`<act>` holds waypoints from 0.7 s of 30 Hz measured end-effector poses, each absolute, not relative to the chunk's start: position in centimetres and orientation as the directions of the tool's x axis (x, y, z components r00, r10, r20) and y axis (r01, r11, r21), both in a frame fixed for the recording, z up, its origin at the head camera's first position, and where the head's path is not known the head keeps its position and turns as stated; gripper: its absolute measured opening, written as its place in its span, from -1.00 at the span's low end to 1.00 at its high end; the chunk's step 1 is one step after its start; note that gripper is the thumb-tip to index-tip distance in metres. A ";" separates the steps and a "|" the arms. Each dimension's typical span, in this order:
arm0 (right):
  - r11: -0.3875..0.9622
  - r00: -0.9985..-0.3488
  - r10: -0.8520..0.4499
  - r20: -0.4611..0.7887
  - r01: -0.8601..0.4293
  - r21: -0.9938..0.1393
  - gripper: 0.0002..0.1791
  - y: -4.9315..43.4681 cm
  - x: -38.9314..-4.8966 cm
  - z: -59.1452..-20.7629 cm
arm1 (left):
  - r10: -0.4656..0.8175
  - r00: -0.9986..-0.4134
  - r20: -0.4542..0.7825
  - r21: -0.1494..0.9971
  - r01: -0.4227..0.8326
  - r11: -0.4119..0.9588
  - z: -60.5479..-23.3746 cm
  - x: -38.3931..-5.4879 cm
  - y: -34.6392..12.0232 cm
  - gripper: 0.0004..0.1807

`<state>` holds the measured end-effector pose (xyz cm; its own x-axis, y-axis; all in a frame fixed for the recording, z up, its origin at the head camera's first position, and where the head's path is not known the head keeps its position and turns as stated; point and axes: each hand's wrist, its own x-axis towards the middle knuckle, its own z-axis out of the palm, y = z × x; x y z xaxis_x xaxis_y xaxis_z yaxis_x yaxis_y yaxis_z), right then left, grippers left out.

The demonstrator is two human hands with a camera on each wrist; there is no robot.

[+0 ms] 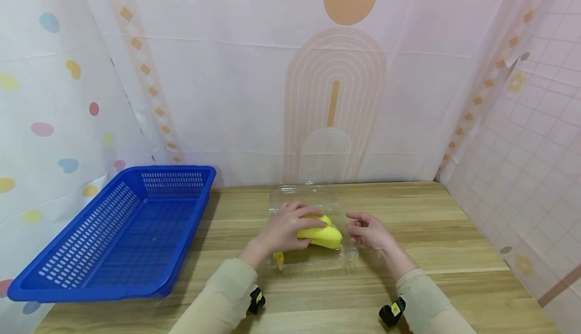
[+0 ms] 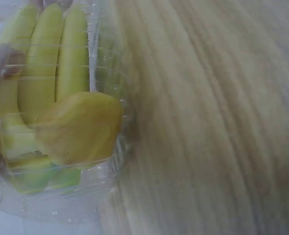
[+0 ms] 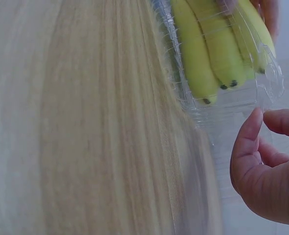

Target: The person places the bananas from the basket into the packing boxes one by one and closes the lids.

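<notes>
Head view: left hand [image 1: 290,227] grips a yellow banana bunch [image 1: 328,238].
It lies in a clear plastic container [image 1: 324,262], right of a blue plastic basket [image 1: 150,233]; right hand [image 1: 371,233] pinches the container's right edge.

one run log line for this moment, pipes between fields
left hand: holds bananas | right hand: at edge of clear container | lid: open | blue basket: at left
</notes>
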<state>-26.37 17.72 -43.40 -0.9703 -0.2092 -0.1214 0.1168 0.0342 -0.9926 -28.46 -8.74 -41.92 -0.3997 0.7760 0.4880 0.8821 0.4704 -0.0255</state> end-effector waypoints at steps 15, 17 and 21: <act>0.004 -0.968 -0.212 -0.131 0.133 -0.991 -0.42 17.6 -26.2 -43.3 | 0.756 -0.399 0.518 -0.005 0.883 0.469 -42.1 -28.4 -9.0 -0.47; 0.001 -0.968 -0.216 -0.129 0.132 -0.991 -0.41 17.6 -26.2 -43.3 | 0.750 -0.389 0.535 -0.010 0.884 0.467 -42.0 -28.2 -9.0 -0.48; -0.001 -0.967 -0.218 -0.130 0.133 -0.991 -0.41 17.6 -26.1 -43.2 | 0.733 -0.365 0.574 -0.022 0.888 0.459 -41.9 -27.8 -9.1 -0.51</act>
<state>-26.13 17.60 -43.21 -0.9673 -0.2180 -0.1296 0.1329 -0.0005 -0.9911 -27.85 -9.11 -41.86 -0.3646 0.7331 0.5742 0.8881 0.4591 -0.0222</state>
